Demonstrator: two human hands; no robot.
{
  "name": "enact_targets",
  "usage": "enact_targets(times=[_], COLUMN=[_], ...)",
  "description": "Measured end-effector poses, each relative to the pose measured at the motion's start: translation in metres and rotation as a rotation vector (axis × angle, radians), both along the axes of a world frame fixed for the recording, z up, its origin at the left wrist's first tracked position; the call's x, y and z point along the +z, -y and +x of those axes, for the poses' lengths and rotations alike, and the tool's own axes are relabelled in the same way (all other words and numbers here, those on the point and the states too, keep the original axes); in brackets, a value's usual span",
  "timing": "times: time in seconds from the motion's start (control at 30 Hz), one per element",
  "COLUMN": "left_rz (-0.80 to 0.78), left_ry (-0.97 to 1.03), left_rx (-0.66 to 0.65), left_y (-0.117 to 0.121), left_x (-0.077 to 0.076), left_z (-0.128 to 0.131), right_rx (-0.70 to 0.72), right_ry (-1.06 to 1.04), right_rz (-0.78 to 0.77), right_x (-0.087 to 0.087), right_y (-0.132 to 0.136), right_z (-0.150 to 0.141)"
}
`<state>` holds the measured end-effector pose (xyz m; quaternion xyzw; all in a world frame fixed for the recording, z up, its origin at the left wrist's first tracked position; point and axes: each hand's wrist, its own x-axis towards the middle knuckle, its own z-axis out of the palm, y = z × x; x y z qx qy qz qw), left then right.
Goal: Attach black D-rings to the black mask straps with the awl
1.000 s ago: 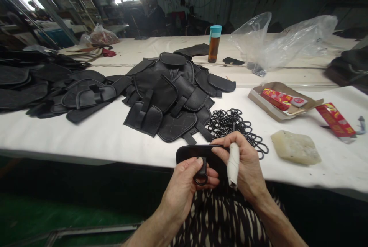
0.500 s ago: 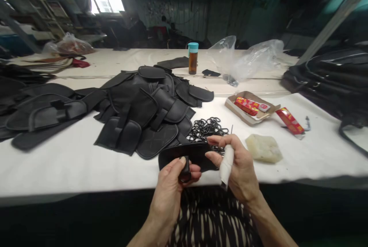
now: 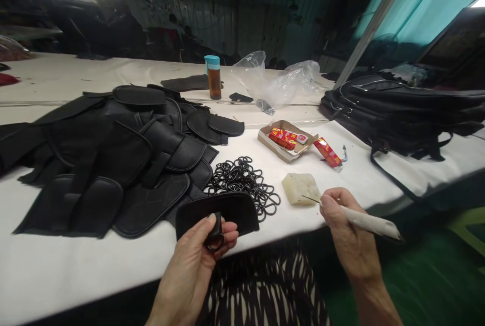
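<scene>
My left hand [image 3: 199, 250] pinches a black strap loop [image 3: 216, 232] with a black ring hanging from its end. Behind those fingers, at the table's front edge, is a black padded piece [image 3: 231, 212] with a rounded outline; whether the strap is joined to it is hidden. My right hand [image 3: 350, 235] is closed around an awl [image 3: 373, 224] with a pale wrapped handle. The awl's thin dark needle points left, over or against a yellowish wax block [image 3: 301, 188]; contact is hard to tell. Loose black metal rings [image 3: 246, 182] lie heaped beyond the padded piece.
A large pile of black padded pieces [image 3: 132, 149] covers the left side. An open cardboard box [image 3: 284, 151] holds red packets, with another red packet [image 3: 328, 153] beside it. Farther back are a bottle [image 3: 214, 81], plastic bags [image 3: 280, 83] and a black bag [image 3: 397, 108].
My right hand has moved right, away from the left hand, and the awl's needle has swung down to the wax block. The left hand keeps its pinch. The view has turned right.
</scene>
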<state>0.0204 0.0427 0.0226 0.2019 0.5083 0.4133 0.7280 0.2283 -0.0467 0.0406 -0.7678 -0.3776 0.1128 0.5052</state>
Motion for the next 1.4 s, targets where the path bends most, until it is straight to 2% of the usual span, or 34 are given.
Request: enact_targets(times=[0.1,0.23,0.43,0.7,0.8,0.97,1.03,1.17,1.27,1.4], left_rz=[0.006,0.001,-0.076,-0.144,-0.151,-0.128,-0.11,-0.105,-0.097,-0.08], left_ry=[-0.01,-0.06,-0.058,-0.001,0.02,0.072,0.121,0.223,0.271,0.329], left_rx=[0.007,-0.009,-0.083,-0.046,-0.05,-0.072,-0.084,-0.111,-0.121,-0.181], left_y=[-0.004,-0.007,-0.007,-0.01,-0.011,-0.009,-0.007,-0.002,0.0,-0.001], left_x=[-0.002,-0.003,0.003,0.008,0.007,0.003,0.001,-0.002,-0.004,-0.008], left_z=[0.002,-0.001,-0.004,-0.004,-0.005,-0.01,-0.012,-0.016,-0.018,-0.021], right_rx=[-0.065,-0.062,-0.079,-0.07,-0.079,-0.119,-0.065,0.179,0.329,0.434], right_ry=[0.014,0.036,0.07,0.093,0.09,0.006,-0.071,-0.424,-0.575,-0.645], right_rz=[0.049,0.044,0.02,-0.024,-0.017,0.055,0.121,0.231,0.216,0.166], right_x=[-0.006,-0.012,-0.012,-0.019,-0.016,-0.005,-0.001,-0.001,-0.006,-0.017], right_y=[-0.007,-0.015,-0.022,-0.033,-0.03,-0.01,-0.003,-0.004,-0.012,-0.024], right_z=[0.003,0.009,0.011,0.013,0.014,0.002,-0.008,-0.039,-0.064,-0.087])
